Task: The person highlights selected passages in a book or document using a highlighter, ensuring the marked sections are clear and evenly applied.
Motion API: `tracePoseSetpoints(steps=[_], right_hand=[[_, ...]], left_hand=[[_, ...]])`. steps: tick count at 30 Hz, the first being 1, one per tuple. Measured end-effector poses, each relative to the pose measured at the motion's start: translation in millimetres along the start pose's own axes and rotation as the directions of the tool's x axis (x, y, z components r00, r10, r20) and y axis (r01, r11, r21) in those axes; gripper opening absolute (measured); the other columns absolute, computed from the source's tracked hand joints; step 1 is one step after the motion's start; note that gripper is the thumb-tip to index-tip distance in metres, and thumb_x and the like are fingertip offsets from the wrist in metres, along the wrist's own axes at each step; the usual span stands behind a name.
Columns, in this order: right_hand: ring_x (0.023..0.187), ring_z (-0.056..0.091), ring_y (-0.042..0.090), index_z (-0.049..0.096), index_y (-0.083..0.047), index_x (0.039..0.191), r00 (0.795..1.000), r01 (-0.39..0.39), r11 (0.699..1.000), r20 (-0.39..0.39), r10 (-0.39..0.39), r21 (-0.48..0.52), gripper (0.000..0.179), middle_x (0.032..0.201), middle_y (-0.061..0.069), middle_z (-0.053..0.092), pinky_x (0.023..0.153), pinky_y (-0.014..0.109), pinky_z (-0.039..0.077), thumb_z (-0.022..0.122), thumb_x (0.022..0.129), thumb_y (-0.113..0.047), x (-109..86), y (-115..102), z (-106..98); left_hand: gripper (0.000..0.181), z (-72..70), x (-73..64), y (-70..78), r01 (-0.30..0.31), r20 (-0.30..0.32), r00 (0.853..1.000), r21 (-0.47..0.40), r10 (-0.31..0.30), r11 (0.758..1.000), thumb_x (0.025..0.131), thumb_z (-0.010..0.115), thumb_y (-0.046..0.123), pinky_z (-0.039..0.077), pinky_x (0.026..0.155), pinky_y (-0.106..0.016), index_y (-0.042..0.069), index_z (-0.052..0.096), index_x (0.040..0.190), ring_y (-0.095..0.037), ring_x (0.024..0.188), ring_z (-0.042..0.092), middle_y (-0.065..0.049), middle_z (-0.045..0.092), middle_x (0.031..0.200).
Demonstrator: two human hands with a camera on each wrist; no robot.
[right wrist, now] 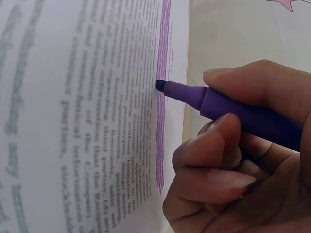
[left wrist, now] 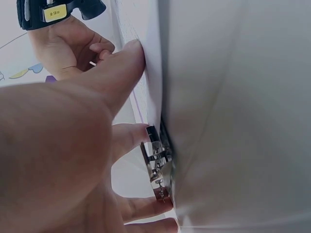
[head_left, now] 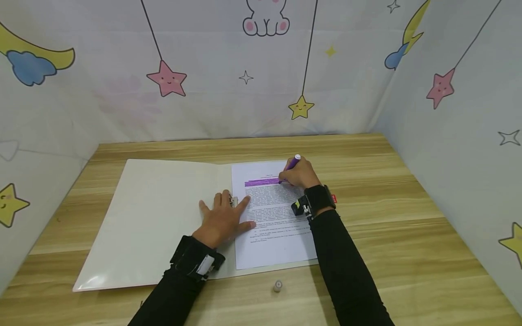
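A purple highlighter (right wrist: 252,114) is pinched between the thumb and fingers of my right hand (head_left: 302,174), its dark tip against the text. Below its tip lies a printed sheet (head_left: 274,251), with purple bands (head_left: 261,182) across its upper lines. My left hand (head_left: 222,219) rests with spread fingers over the sheet's left edge and the folder. Under those fingers sits a metal clip (left wrist: 158,167), partly hidden, fixed to the open white folder (head_left: 155,217). In the right wrist view the purple band (right wrist: 163,131) runs along the lines of text.
A small grey-white cap (head_left: 277,286) stands on the wooden table (head_left: 408,253) in front of the folder. White cloth walls (head_left: 212,113) with printed stars and moons enclose the table at the back and both sides.
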State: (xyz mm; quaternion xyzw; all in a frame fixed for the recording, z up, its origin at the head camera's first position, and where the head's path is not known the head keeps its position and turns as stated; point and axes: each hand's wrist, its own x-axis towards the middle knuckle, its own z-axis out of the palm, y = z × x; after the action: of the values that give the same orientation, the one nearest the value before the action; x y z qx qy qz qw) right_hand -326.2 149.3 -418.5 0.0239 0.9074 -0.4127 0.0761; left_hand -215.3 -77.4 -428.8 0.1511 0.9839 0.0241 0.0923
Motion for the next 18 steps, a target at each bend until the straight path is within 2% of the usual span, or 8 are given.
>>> tracePoseSetpoints(steps=[14,16,18], right_hand=[[0.059,0.052,0.018,0.059,-0.009,0.069,1.000,-0.007,1.000,0.009,0.007,-0.019,0.022,0.064,0.004,0.057,0.052,0.030,0.041,0.080,0.076,-0.012,1.1,4,-8],[0.057,0.052,0.018,0.059,-0.008,0.071,0.999,-0.015,1.000,0.036,0.014,0.018,0.022,0.062,0.003,0.056,0.052,0.030,0.040,0.079,0.078,-0.013,2.3,8,-9],[0.055,0.051,0.017,0.060,-0.006,0.074,0.996,-0.038,0.990,0.087,0.026,0.134,0.021,0.062,0.004,0.056,0.052,0.029,0.040,0.079,0.081,-0.012,4.4,15,-12]], left_hand=[[0.079,0.5,0.2,-0.4,-0.001,0.002,1.000,-0.006,0.001,1.000,0.090,0.062,0.064,0.021,0.097,-0.081,0.027,0.040,0.156,-0.045,0.127,0.035,-0.029,0.036,0.138],[0.079,0.8,0.2,-0.5,0.000,0.004,1.000,-0.008,0.000,1.000,0.090,0.062,0.064,0.021,0.097,-0.081,0.027,0.040,0.156,-0.045,0.127,0.035,-0.029,0.036,0.138],[0.079,1.0,0.3,-0.6,-0.001,0.005,1.000,-0.010,0.001,1.000,0.090,0.062,0.064,0.020,0.097,-0.082,0.027,0.040,0.156,-0.045,0.127,0.035,-0.029,0.037,0.137]])
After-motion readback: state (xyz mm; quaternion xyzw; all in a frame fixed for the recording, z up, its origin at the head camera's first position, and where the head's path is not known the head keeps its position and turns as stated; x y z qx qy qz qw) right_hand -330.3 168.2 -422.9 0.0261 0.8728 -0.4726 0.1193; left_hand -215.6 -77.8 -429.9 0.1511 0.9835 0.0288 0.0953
